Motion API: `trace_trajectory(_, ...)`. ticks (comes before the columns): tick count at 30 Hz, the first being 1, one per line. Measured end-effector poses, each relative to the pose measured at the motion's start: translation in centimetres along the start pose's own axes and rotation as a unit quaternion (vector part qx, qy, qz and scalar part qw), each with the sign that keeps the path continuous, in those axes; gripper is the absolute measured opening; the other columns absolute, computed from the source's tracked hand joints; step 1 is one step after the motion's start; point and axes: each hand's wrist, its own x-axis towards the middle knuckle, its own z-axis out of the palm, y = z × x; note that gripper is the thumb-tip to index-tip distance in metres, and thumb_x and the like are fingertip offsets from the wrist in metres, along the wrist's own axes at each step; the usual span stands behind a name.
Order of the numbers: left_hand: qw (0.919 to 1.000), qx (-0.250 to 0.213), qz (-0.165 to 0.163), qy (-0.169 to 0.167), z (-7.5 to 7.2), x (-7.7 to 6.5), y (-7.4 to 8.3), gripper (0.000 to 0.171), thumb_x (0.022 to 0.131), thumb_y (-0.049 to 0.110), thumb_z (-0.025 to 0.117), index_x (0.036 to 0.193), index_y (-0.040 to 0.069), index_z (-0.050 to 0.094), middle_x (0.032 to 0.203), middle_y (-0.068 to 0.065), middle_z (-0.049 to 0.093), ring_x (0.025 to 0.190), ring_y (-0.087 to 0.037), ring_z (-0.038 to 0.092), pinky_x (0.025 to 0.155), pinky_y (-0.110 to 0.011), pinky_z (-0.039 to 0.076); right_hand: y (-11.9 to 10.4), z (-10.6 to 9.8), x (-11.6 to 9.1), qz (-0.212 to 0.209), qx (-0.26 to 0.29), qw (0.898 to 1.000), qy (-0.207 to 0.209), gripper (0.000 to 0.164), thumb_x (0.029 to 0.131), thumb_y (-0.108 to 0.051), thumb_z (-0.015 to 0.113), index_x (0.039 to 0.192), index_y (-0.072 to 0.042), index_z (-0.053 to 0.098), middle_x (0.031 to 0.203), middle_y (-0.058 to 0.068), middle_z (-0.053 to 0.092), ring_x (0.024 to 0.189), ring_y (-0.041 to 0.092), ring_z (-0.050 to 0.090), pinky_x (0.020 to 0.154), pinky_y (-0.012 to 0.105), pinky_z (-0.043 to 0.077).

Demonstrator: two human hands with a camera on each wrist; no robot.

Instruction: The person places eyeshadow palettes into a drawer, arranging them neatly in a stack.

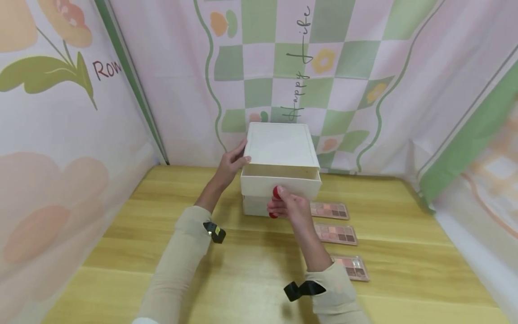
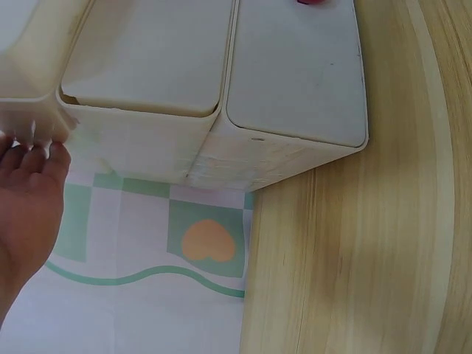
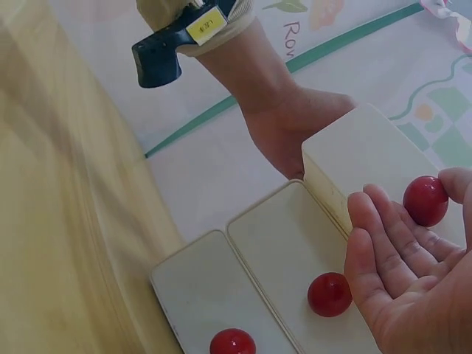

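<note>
A white drawer box [image 1: 281, 141] with red round knobs stands on the wooden table, its top drawer [image 1: 259, 186] pulled partly out. My right hand [image 1: 294, 206] pinches the red knob [image 3: 425, 200] of that drawer between thumb and index finger; the other fingers extend below it. The lower knobs, a middle one [image 3: 330, 295] and a bottom one [image 3: 233, 341], stand apart from the pinch, on closed drawers. Against the box's left side rests my left hand [image 1: 231, 166], fingers fairly straight along the wall and thumb near the top front edge. Little of the drawer's inside shows.
To the right of the box lie three makeup palettes in a column: a far one [image 1: 329, 210], a middle one [image 1: 336, 234] and a near one [image 1: 352, 268]. A patterned curtain [image 1: 291, 58] hangs behind the table [image 1: 396, 252].
</note>
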Motion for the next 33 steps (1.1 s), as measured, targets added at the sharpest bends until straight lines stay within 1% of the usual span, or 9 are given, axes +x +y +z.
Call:
trace_trajectory(2, 1.0, -0.001, 0.001, 0.001, 0.0, 0.0, 0.0, 0.071, 0.096, 0.02, 0.055, 0.158, 0.001, 0.025, 0.17, -0.012, 0.019, 0.159, -0.025, 0.022, 0.131, -0.034, 0.023, 0.1, 0.0, -0.3, -0.004, 0.005, 1.0, 0.001, 0.041, 0.103, -0.035, 0.056, 0.095, 0.003, 0.071, 0.068, -0.006, 0.075, 0.068, 0.009, 0.074, 0.068, 0.022, 0.062)
trace_trajectory(5, 1.0, -0.004, 0.001, 0.001, 0.1, 0.0, 0.0, 0.071, 0.096, 0.02, 0.055, 0.158, 0.001, 0.025, 0.17, -0.012, 0.019, 0.159, -0.025, 0.022, 0.131, -0.033, 0.024, 0.2, 0.0, -0.8, -0.009, 0.014, 1.0, 0.003, 0.039, 0.103, -0.032, 0.056, 0.092, 0.002, 0.071, 0.067, -0.006, 0.074, 0.067, 0.009, 0.074, 0.068, 0.024, 0.063)
trace_trajectory(13, 1.0, -0.004, 0.006, 0.003, 0.1, -0.1, 0.1, 0.07, 0.096, 0.019, 0.055, 0.158, 0.001, 0.026, 0.17, -0.012, 0.02, 0.159, -0.025, 0.023, 0.13, -0.034, 0.025, 0.2, 0.0, -1.9, -0.017, 0.016, 1.0, -0.007, 0.042, 0.103, -0.03, 0.056, 0.096, 0.009, 0.07, 0.067, -0.006, 0.075, 0.067, 0.009, 0.074, 0.072, 0.027, 0.065)
trace_trajectory(20, 0.9999, -0.01, 0.009, 0.001, 0.2, -0.2, 0.1, 0.068, 0.098, 0.015, 0.053, 0.158, 0.001, 0.025, 0.17, -0.012, 0.019, 0.159, -0.027, 0.022, 0.131, -0.037, 0.025, 0.4, -0.3, -2.9, -0.018, 0.01, 1.0, -0.011, 0.042, 0.103, -0.03, 0.058, 0.096, 0.009, 0.072, 0.067, -0.007, 0.075, 0.069, 0.009, 0.075, 0.072, 0.025, 0.064)
trace_trajectory(25, 0.9999, -0.008, 0.006, -0.002, 0.3, -0.1, 0.0, 0.067, 0.098, 0.016, 0.053, 0.158, 0.002, 0.025, 0.17, -0.011, 0.02, 0.159, -0.025, 0.022, 0.131, -0.035, 0.024, 0.6, -0.4, -3.5, -0.019, 0.013, 1.0, -0.005, 0.04, 0.102, -0.027, 0.058, 0.097, 0.011, 0.071, 0.066, -0.006, 0.075, 0.068, 0.009, 0.075, 0.072, 0.027, 0.065)
trace_trajectory(29, 0.9999, -0.001, 0.009, 0.005, 0.4, -0.1, 0.1, 0.067, 0.098, 0.016, 0.053, 0.158, 0.001, 0.026, 0.17, -0.013, 0.021, 0.159, -0.026, 0.023, 0.131, -0.035, 0.024, 0.7, -0.3, -3.9, -0.02, 0.02, 1.0, -0.003, 0.039, 0.102, -0.026, 0.059, 0.096, 0.011, 0.071, 0.065, -0.007, 0.075, 0.067, 0.009, 0.075, 0.072, 0.026, 0.065)
trace_trajectory(33, 0.9998, -0.004, 0.013, 0.011, 0.4, -0.1, 0.1, 0.067, 0.098, 0.015, 0.053, 0.157, -0.001, 0.026, 0.169, -0.015, 0.021, 0.159, -0.028, 0.024, 0.131, -0.036, 0.024, 0.8, -0.2, -4.2, -0.025, 0.021, 0.999, -0.004, 0.039, 0.102, -0.025, 0.058, 0.094, 0.011, 0.071, 0.066, -0.007, 0.075, 0.067, 0.009, 0.074, 0.071, 0.025, 0.064)
